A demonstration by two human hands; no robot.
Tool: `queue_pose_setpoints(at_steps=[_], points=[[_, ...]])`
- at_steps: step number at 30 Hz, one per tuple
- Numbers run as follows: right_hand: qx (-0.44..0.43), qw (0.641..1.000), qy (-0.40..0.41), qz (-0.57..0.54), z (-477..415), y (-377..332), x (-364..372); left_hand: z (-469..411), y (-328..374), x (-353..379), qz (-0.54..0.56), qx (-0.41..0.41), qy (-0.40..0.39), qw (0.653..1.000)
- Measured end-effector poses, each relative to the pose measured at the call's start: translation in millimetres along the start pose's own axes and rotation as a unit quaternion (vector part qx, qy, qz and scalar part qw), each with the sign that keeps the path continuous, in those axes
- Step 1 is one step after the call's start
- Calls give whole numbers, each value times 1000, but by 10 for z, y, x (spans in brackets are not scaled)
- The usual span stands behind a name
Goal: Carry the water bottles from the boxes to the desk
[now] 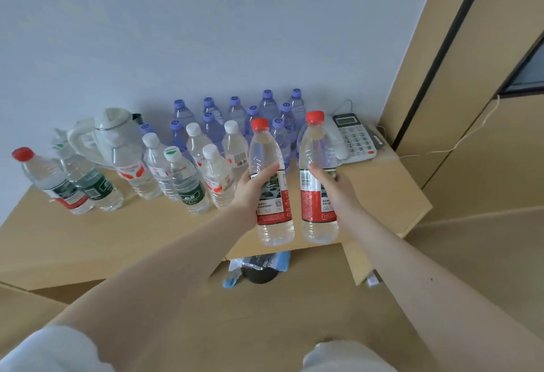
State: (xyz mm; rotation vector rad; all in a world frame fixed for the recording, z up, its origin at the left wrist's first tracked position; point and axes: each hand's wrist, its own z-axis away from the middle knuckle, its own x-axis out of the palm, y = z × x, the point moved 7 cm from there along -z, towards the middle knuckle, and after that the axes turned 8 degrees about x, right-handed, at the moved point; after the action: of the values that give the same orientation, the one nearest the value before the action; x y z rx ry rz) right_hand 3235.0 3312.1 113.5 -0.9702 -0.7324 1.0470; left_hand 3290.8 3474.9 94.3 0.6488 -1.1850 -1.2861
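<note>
My left hand (253, 192) grips a clear red-capped water bottle with a red label (272, 212), held upright over the front edge of the desk (153, 233). My right hand (335, 187) grips a second red-capped, red-labelled bottle (318, 148) just to the right of the first. The two bottles are side by side, slightly apart, their bottoms above the desk edge. Behind them on the desk stand several purple-capped bottles (235, 112), several white-capped bottles (217, 177), green-labelled ones (185, 180) and one more red-capped bottle (50, 180) at the far left. No boxes are in view.
A white kettle (112, 136) stands at the back left of the desk and a white desk phone (353, 136) at the back right, its cord trailing right. A wooden panel wall (471, 106) rises on the right. Dark and blue items (259, 265) lie under the desk.
</note>
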Motion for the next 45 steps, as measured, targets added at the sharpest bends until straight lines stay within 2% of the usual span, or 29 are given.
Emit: queue_pose_setpoints(at_steps=[6, 12, 17, 22, 26, 33, 41, 45], points=[[4, 1000, 22, -19, -97, -16, -125, -142, -54, 98, -27, 3, 3, 1000], [6, 1000, -11, -20, -426, -24, -168, -343, 0, 141, -67, 35, 77, 994], [-22, 999, -7, -24, -801, -79, -258, -549, 109, 104, -216, 93, 186, 954], [-72, 995, -7, 66, -1155, -128, -268, -692, 129, 120, -320, 93, 235, 913], [-87, 989, -19, 120, -1368, -60, -247, -847, 54, 128, -325, 88, 256, 906], [-74, 988, -36, 127, -1654, 104, -179, -1009, -129, 129, -311, 57, 290, 903], [-63, 987, -52, 138, -1826, 190, -144, -1166, -203, 108, -301, 41, 301, 904], [-72, 986, -66, 134, -1898, 239, -112, -1241, -219, 76, -313, 55, 281, 906]])
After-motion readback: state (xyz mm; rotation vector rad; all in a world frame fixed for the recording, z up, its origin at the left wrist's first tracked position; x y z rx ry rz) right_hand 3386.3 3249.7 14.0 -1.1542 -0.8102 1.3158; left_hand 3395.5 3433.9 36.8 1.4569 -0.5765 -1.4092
